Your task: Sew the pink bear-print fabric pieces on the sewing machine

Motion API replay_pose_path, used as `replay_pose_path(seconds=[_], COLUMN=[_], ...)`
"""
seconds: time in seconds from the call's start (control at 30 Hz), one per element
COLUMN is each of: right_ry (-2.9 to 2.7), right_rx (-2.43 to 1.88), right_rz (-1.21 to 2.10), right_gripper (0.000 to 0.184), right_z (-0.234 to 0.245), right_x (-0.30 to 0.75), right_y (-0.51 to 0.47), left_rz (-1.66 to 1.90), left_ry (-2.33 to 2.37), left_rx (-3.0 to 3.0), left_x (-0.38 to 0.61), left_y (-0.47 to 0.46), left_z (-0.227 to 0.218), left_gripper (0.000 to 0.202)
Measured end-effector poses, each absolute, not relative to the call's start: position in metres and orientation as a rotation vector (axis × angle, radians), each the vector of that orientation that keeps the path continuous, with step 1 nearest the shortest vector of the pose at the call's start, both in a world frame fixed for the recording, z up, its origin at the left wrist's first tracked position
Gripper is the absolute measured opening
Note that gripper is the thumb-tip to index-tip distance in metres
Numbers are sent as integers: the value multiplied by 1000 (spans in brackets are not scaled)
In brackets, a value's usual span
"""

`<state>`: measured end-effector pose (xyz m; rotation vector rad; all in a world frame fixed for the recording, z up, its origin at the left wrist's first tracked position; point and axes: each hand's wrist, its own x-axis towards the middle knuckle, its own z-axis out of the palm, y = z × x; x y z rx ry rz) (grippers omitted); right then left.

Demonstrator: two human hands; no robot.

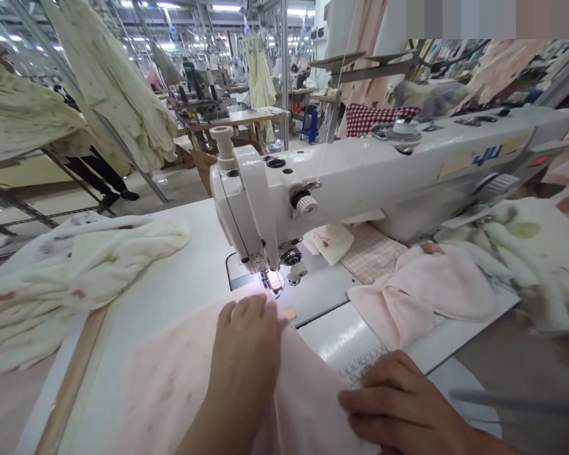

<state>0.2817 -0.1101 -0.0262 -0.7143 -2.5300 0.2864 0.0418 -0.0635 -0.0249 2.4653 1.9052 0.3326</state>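
Note:
A pale pink fabric piece with small faint spots [171, 373] lies on the sewing machine bed, its far edge at the lit presser foot [269, 281]. My left hand [245, 354] rests palm down on this fabric just in front of the foot, fingers together and slightly bent, pressing on it rather than gripping. At the fabric's right edge, my right hand [403, 404] has its fingers closed over the cloth; the thumb is hidden. The white sewing machine [351, 170] stretches from the centre to the upper right.
Cream printed fabric [85, 265] is heaped at the table's left. Right of the needle are pink checked cloth [374, 253], a bundled pink piece [422, 291] and cream cloth [540, 253]. A printed ruler scale [360, 366] runs along the front. Garments hang behind; a person's legs [95, 170] show at left.

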Motion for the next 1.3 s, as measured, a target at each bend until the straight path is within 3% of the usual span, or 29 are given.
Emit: replay_pose_path(seconds=[0.13, 0.63, 0.8, 1.1, 1.3], right_ry=[-2529, -2519, -2464, -2500, -2699], right_rx=[-717, -808, -831, -827, -624], right_rz=[294, 312, 351, 364, 275], right_gripper=[21, 24, 18, 17, 17], right_z=[-21, -22, -26, -32, -21], right_x=[278, 268, 264, 269, 269], right_y=[-111, -109, -108, -104, -90], left_rz=[309, 344, 225, 306, 357], left_ry=[1849, 1642, 1888, 1753, 1710], left_rx=[2599, 2644, 2651, 2717, 2778], left_x=[33, 13, 31, 42, 30], left_y=[-77, -49, -67, -115, -102], left_z=[-34, -33, -29, -45, -46], left_gripper=[41, 43, 36, 53, 52])
